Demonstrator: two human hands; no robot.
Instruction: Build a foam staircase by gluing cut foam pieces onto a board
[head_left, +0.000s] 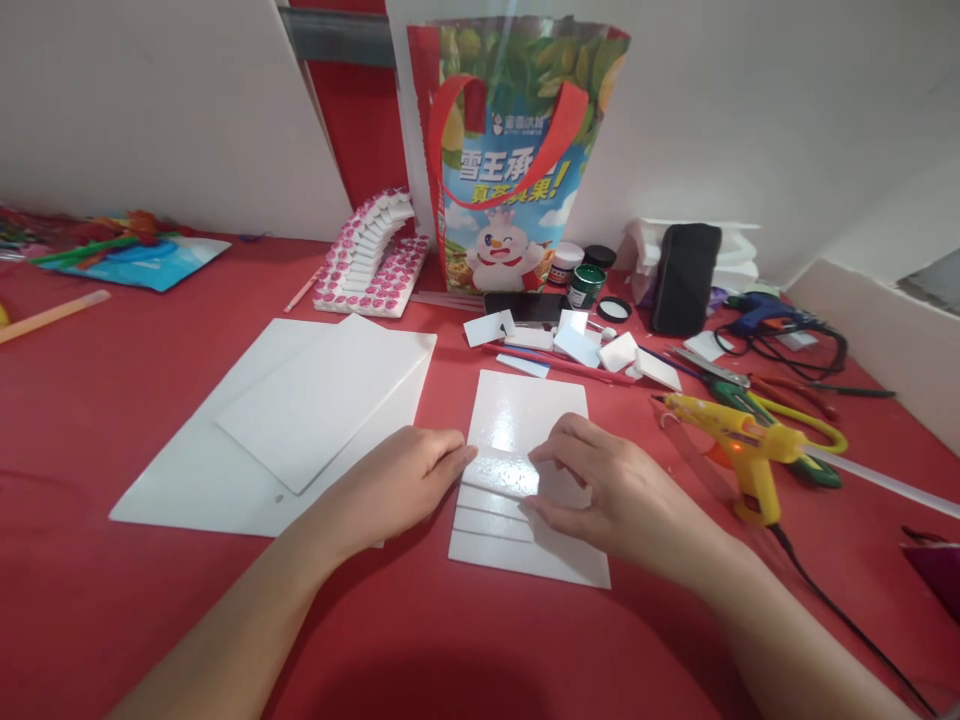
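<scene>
A white board (529, 405), apparently foam board, lies flat in front of me with several narrow strips across its lower half. Both hands are on the uppermost white strip (495, 473). My left hand (409, 475) pinches its left end between thumb and curled fingers. At the right end, my right hand (611, 485) grips the strip with thumb at the near edge and fingertips at the far edge. Part of that end is hidden by the hand. To the right rests a yellow glue gun (739, 445) with a clear glue stick in its back and an orange light showing.
Larger white sheets (195, 455) lie left on the red table (390, 640). Behind are small white offcuts (577, 345), paint jars (585, 285), a printed bag (510, 200) and a pink-dotted white model (367, 265). A black phone (686, 280), scissors and pliers are at right.
</scene>
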